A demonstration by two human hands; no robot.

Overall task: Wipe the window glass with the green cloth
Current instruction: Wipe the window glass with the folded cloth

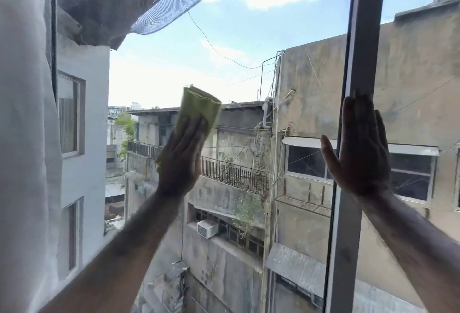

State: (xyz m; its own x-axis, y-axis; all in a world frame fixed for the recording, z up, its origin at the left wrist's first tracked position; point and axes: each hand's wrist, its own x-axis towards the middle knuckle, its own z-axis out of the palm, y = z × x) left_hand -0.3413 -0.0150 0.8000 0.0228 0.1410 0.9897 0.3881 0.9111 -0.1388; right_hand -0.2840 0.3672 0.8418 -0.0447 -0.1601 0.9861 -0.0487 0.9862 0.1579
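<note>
A folded green cloth (pixel 201 108) lies flat against the window glass (pixel 236 51) near the middle of the pane. My left hand (pixel 181 158) presses on the cloth with its fingers stretched over the lower part; the cloth's top sticks out above my fingertips and is slightly blurred. My right hand (pixel 358 150) rests flat and open, fingers up, on the dark vertical window frame (pixel 358 63) and the glass beside it. It holds nothing.
A white sheer curtain (pixel 25 138) hangs along the left edge of the window. Another glass pane (pixel 418 113) continues to the right of the frame. Through the glass I see concrete buildings, a balcony railing, netting overhead and sky.
</note>
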